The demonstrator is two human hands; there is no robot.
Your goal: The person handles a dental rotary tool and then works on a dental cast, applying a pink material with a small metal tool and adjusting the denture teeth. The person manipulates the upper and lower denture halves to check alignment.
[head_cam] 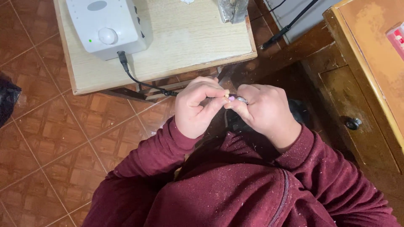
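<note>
Dark maroon fleece top, long sleeves to the wrists, pale lint specks, seam down the right shoulder

Home workroom: terracotta floor tiles, small wooden table with white control box, wooden cabinet.

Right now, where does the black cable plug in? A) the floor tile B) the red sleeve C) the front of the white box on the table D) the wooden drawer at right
C: the black cable runs up to a plug on the near face of the white box on the table.
</note>
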